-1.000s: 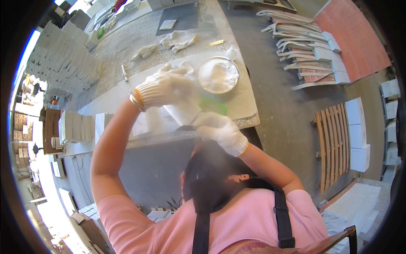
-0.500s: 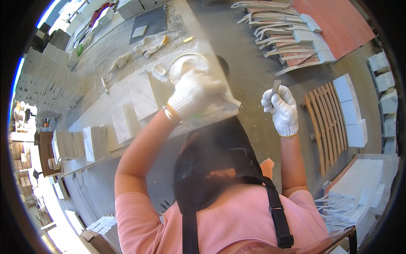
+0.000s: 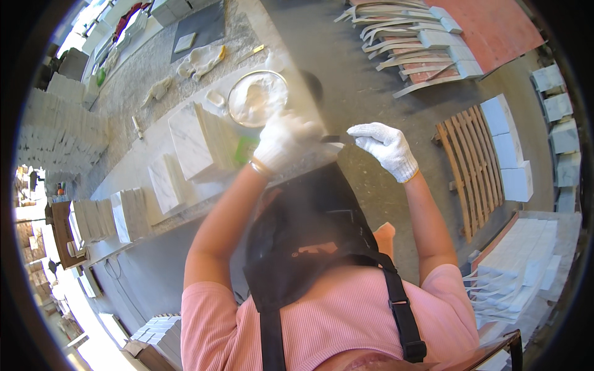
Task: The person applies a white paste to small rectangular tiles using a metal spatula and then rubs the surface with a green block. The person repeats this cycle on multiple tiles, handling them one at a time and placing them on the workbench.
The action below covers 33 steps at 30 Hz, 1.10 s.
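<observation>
White knitted gloves cover both my hands. My left hand is curled and blurred over the near corner of the workbench, just below a round bowl of white material. From its fingers juts a narrow dark flat strip, pointing right. My right hand is level with it, over the floor beyond the bench end. Its fingers are stretched out toward the strip, with a small gap visible between. A pale slab edge shows below the strip; whether my left hand touches it is hidden.
White marble tiles stand in stacks along the bench. Loose gloves and a yellow-ended tool lie at the back. To the right are a wooden pallet, pale blocks and strapped bundles.
My right hand has swung left and tipped over toward my left hand. The strip it pinched upright now lies level at my left fingers. The bowl's contents are more exposed.
</observation>
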Tool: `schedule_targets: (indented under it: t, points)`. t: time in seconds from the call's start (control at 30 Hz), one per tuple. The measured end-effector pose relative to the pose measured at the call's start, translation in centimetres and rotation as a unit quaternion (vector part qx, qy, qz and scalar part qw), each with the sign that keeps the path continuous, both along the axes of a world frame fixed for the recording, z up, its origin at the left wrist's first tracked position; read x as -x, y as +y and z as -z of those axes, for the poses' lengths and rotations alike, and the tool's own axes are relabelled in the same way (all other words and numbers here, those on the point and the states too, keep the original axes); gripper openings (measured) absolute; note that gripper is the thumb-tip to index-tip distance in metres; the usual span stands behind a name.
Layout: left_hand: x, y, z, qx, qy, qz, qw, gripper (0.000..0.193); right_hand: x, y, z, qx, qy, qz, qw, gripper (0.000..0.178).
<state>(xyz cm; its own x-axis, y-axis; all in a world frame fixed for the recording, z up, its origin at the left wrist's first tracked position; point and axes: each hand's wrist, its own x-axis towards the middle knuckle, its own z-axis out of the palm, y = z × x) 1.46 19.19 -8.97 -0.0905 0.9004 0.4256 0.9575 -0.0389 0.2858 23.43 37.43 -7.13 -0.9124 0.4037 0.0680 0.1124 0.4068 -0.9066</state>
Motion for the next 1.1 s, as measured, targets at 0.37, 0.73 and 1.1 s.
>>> schedule_targets:
  t: [0.37, 0.73, 1.1]
  points:
    - [1.5, -0.9, -0.2, 0.065, -0.030, -0.018, 0.997, 0.011, 4.5, 0.2, -0.5, -0.050, -0.027, -0.117, 0.991, 0.030]
    - [1.9, -0.8, 0.7, 0.051, -0.026, -0.001, 0.998, 0.010, 4.0, 0.4, 0.1, -0.202, 0.032, -0.116, 0.972, 0.027]
    - [2.0, -0.8, 1.0, 0.055, -0.018, -0.006, 0.998, 0.015, 3.7, 0.6, 0.0, -0.205, 0.027, -0.125, 0.970, 0.026]
